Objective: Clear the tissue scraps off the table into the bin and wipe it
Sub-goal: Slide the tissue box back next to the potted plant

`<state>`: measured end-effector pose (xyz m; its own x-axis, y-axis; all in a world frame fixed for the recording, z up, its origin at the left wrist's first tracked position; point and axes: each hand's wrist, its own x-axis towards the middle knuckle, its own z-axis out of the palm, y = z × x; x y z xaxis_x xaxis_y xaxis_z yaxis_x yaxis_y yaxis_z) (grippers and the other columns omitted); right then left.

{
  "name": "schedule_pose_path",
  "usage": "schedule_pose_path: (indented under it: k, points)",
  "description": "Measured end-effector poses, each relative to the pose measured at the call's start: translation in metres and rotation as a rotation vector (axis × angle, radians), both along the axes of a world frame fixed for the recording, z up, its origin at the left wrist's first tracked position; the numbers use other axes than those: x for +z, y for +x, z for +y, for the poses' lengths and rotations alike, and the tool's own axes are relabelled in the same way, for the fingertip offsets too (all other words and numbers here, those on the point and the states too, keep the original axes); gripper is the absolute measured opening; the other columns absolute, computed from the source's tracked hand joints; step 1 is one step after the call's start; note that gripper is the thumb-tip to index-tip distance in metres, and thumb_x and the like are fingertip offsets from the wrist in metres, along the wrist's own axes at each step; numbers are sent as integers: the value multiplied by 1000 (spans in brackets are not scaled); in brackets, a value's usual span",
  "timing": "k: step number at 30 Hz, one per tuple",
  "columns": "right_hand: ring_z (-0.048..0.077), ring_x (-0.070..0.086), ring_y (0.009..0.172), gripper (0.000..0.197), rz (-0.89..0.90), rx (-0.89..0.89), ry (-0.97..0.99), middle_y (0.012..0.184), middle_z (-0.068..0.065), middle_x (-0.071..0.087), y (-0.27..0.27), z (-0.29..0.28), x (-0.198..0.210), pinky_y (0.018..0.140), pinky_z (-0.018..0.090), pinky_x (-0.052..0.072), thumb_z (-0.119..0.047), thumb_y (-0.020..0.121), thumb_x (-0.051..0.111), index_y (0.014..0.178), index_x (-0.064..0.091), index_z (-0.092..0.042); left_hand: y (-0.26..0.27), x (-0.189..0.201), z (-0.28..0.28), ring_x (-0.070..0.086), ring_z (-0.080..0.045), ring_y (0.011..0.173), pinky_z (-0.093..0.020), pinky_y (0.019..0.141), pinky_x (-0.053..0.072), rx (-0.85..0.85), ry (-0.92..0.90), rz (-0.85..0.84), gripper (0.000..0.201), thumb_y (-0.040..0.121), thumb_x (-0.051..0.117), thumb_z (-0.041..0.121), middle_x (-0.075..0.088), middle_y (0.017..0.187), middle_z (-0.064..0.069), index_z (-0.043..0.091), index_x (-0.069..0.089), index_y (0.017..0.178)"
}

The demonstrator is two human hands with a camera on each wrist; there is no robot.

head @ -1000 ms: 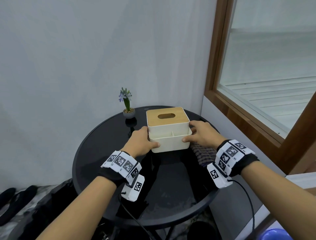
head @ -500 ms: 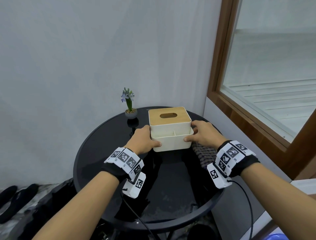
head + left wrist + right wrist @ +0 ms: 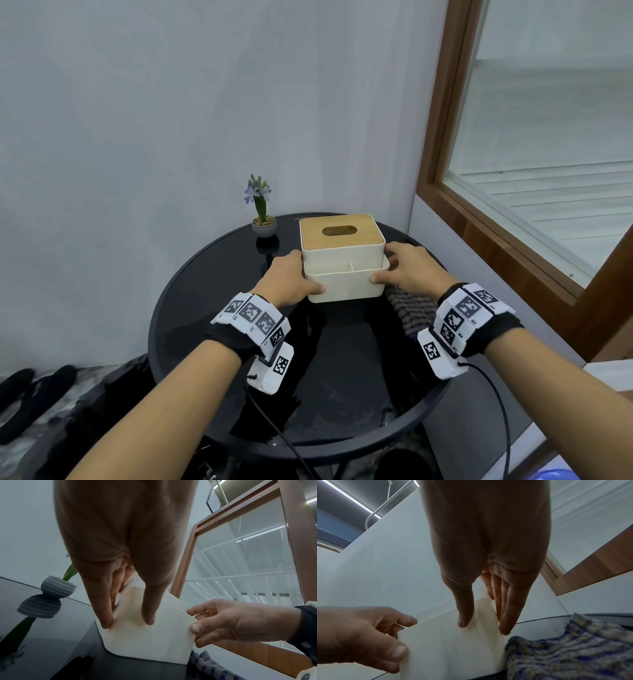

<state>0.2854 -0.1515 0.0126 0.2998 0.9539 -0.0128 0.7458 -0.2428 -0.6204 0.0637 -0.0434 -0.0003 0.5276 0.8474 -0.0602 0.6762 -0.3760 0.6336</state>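
Note:
A cream tissue box (image 3: 342, 284) with a wooden slotted lid stands at the back of the round black table (image 3: 342, 370). My left hand (image 3: 294, 277) grips its left side, thumb on the front face and fingers along the side (image 3: 127, 623). My right hand (image 3: 400, 270) grips the right side the same way (image 3: 484, 626). A blue-and-grey checked cloth (image 3: 411, 308) lies bunched on the table beside the box (image 3: 450, 649), under my right wrist. No tissue scraps show on the tabletop.
A small potted flower (image 3: 263, 219) stands left of the box at the table's back edge. The wall corner and a wooden window frame (image 3: 479, 260) close in on the right. A dark round shape (image 3: 404, 462) sits under the table's front. Dark sandals (image 3: 20, 387) lie on the floor, left.
Both hands keep the same hold on the tissue box. Only the head view has shifted slightly; the box stays where it was beside the flower pot.

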Motion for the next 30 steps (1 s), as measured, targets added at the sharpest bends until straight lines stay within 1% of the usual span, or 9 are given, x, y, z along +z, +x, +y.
schedule_pose_path:
  k: [4,6,9,11,13,15,17,23,30]
  points:
    - [18,61,98,62,-6,-3,-3,123,5,64,1,-1,-1,90,35,49,-30,80,75,134,48,-16,-4,-3,0,60,-18,111,-26,87,44,-17,-14,-5,72,73,81,30,63,126,-1,15,46,134]
    - [18,61,99,63,-19,-13,5,123,5,63,0,-1,0,90,36,51,-32,80,75,134,47,-18,-10,-5,2,62,-16,111,-28,92,46,-20,-23,-11,77,74,81,32,64,127,2,16,43,139]
    - [17,57,101,68,-119,-14,86,122,1,60,-3,-1,6,87,35,51,-50,74,73,130,49,-21,-23,-4,8,59,-16,115,-35,101,47,-20,-12,15,88,73,82,39,57,136,2,20,37,147]
    - [16,54,99,72,-197,6,172,120,0,60,-8,0,14,84,33,48,-60,70,67,128,50,-22,-33,-2,14,57,-16,117,-28,91,49,-2,-3,15,90,74,81,41,52,141,2,21,35,148]
    - [19,52,110,82,-244,32,206,133,3,54,-16,4,21,94,37,46,-65,72,63,138,44,-21,-42,0,20,55,-16,119,-23,85,47,34,18,-7,89,75,80,43,51,142,2,21,35,149]
    - [22,43,130,85,-266,64,199,147,2,42,-26,8,28,108,39,36,-61,77,63,145,35,-18,-48,1,27,53,-18,123,-29,97,45,72,37,-30,89,76,79,45,51,143,1,20,35,149]
    - [20,35,138,83,-289,119,205,151,2,38,-38,14,33,112,35,29,-57,80,63,147,33,-17,-53,0,35,51,-18,127,-32,102,42,96,42,-41,89,76,77,47,50,145,0,19,34,149]
    - [15,38,134,79,-344,199,207,148,-1,42,-62,49,41,106,28,30,-57,83,59,146,35,-16,-57,-4,68,49,-19,131,-34,105,41,125,45,-28,90,78,75,50,48,147,0,18,32,150]
    - [13,40,134,81,-374,224,194,149,-4,40,-66,92,39,107,30,34,-64,82,53,146,35,-18,-51,-10,112,47,-22,133,-39,107,41,132,42,17,90,77,74,52,47,147,-3,15,33,149]
